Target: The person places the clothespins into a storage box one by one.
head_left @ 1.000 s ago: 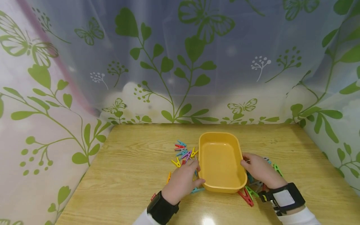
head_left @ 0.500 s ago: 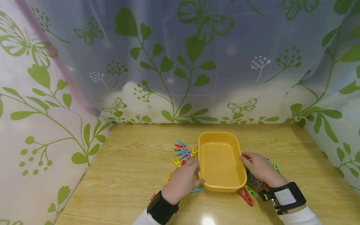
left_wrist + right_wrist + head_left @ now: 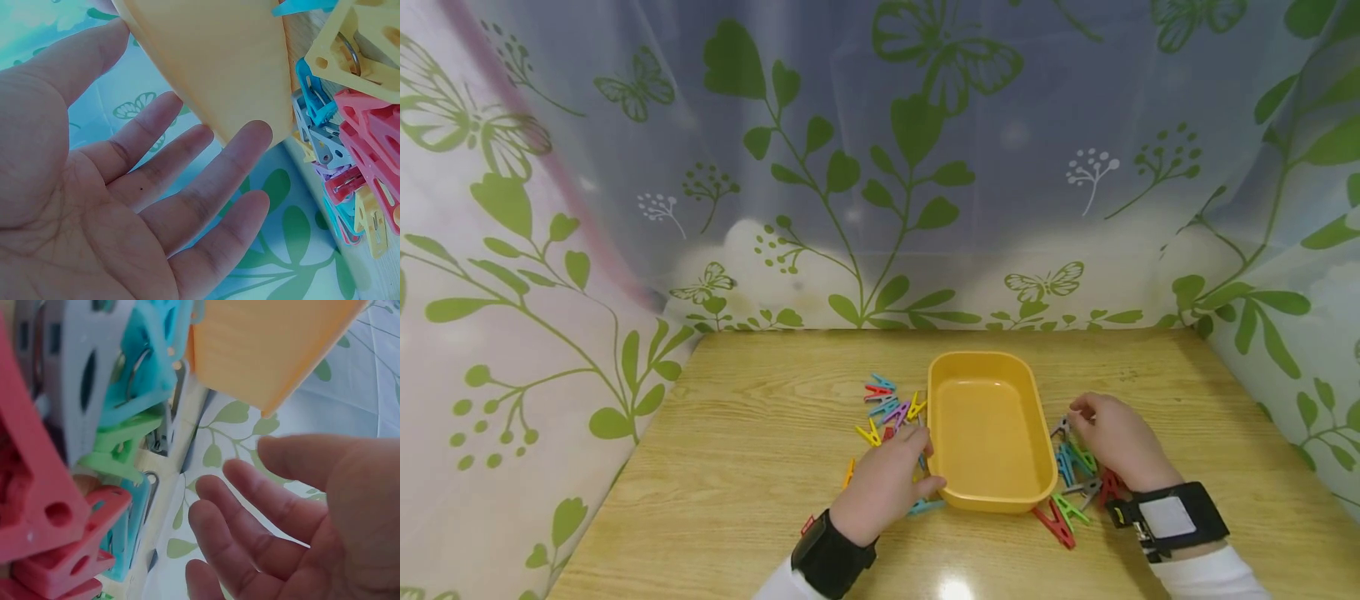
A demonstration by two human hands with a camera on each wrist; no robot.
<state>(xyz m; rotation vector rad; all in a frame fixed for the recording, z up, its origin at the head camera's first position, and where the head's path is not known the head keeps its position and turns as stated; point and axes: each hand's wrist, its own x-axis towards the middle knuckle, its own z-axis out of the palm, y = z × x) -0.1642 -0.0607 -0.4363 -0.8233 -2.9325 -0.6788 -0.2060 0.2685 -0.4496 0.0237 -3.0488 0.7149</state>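
Observation:
A yellow plastic bin [image 3: 992, 442] with nothing in it stands on the wooden table. My left hand [image 3: 883, 483] is at its left side, thumb and fingertips right at the rim. In the left wrist view the fingers [image 3: 187, 194] are loosely extended beside the bin's wall [image 3: 231, 69]. To the right of the bin, apart from it, my right hand [image 3: 1116, 442] hovers over a heap of clothespins. Its fingers [image 3: 275, 506] are relaxed and hold nothing in the right wrist view. Red [image 3: 1056, 528], green [image 3: 1070, 509] and blue clothespins lie along that side.
Several more clothespins, among them a purple one [image 3: 898, 412] and a yellow one [image 3: 870, 433], lie left of the bin, partly hidden by the left hand. A patterned curtain [image 3: 820, 208] rises behind the table [image 3: 737, 467] and along both sides.
My right hand has come off the bin's right rim and moved right, uncovering clothespins there. The left hand stays at the left rim. The bin has barely shifted.

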